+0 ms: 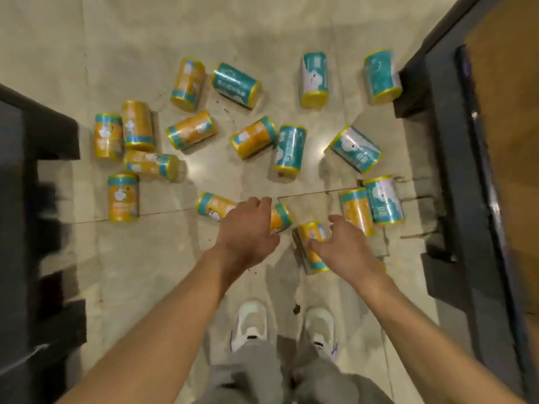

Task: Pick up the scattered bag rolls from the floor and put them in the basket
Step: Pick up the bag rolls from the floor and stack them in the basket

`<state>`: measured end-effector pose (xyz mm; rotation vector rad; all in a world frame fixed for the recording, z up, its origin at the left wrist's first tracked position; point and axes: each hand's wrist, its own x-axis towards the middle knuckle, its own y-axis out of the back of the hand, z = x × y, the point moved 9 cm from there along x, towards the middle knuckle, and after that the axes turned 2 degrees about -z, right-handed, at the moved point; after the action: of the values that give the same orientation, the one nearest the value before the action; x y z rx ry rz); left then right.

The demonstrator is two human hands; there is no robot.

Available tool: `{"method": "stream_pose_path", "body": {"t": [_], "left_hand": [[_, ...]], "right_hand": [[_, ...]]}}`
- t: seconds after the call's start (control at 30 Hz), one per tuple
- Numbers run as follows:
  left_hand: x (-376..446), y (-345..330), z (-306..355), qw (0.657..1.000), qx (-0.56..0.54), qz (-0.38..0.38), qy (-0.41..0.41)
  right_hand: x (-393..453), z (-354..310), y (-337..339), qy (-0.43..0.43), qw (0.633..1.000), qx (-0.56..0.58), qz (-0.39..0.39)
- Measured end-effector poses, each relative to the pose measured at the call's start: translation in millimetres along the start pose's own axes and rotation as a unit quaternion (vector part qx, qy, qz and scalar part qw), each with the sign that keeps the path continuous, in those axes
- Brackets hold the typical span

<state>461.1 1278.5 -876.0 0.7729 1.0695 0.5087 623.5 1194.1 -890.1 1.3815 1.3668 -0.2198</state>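
Rolls lie scattered over the tiled floor (pixel 122 53) across the middle of the frame, between dark shelving (pixel 26 199) at the left edge and more dark shelving (pixel 455 170) at the right.

At the left, a cluster of four orange rolls (pixel 137 125) lies close together, some touching, with a fifth orange roll (pixel 123 198) alone just below them. Toward the centre top, an orange roll (pixel 188 84) lies beside a teal roll (pixel 236 85), and two more orange ones lie below these. Next to them, a teal roll (pixel 288 150) stands out at mid frame. Further right are three teal rolls, one of them (pixel 382 76) touching the foot of the right shelving. At the right middle, an orange roll (pixel 356 211) and a teal roll (pixel 383 199) lie side by side, touching.

The left hand (pixel 246 228) reaches down at the lower centre, fingers bent over an orange roll (pixel 213 205) that shows on both sides of it; whether it is actually gripping cannot be told. The right hand (pixel 344 246), just beside it, has its fingers spread and loosely curved against another orange roll (pixel 310 243); its thumb side touches the roll, but a firm hold is not clear.

Both bare forearms run up from the bottom corners. White shoes (pixel 252 322) and grey trousers (pixel 248 374) show at the bottom centre. No part of the basket is visible.
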Motion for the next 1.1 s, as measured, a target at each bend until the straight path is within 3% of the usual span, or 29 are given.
{"method": "stream_pose_path", "body": {"t": [0.1,0.2,0.3,0.43,0.57,0.67,0.87,0.97,1.1], "left_hand": [[55.5,-79.2,-15.5,0.999,0.030,-0.003,-0.021],[88.8,-132.5,-23.7,0.987,0.150,0.037,-0.050],[109.4,-159.8,-31.8,0.977,0.176,0.103,-0.056],[120.6,-170.0,-34.6,0.980,0.155,0.117,-0.041],[125.4,-163.2,-34.7,0.989,0.088,0.106,-0.049],[118.7,-150.4,-35.9,0.991,0.005,0.120,-0.059],[86.7,-114.7,-36.7,0.979,-0.172,0.113,0.002],[55.0,-89.6,-35.4,0.960,-0.257,0.100,0.054],[-16.0,-39.9,-24.2,0.897,-0.424,0.066,0.109]], "right_hand": [[65.7,37.7,-54.2,-0.011,1.000,-0.021,0.002],[107.5,70.0,-90.1,-0.030,0.999,-0.042,0.000],[133.5,90.5,-108.1,-0.022,0.997,-0.074,0.012],[145.3,106.5,-117.6,-0.019,0.996,-0.090,0.021],[146.2,101.7,-114.6,-0.005,0.995,-0.088,0.043],[144.2,97.4,-106.2,-0.005,0.998,-0.017,0.065],[117.5,84.1,-74.6,0.017,0.987,0.120,0.108],[86.2,72.7,-52.5,0.031,0.976,0.193,0.098],[12.9,48.7,-13.1,0.051,0.940,0.335,0.035]]}}
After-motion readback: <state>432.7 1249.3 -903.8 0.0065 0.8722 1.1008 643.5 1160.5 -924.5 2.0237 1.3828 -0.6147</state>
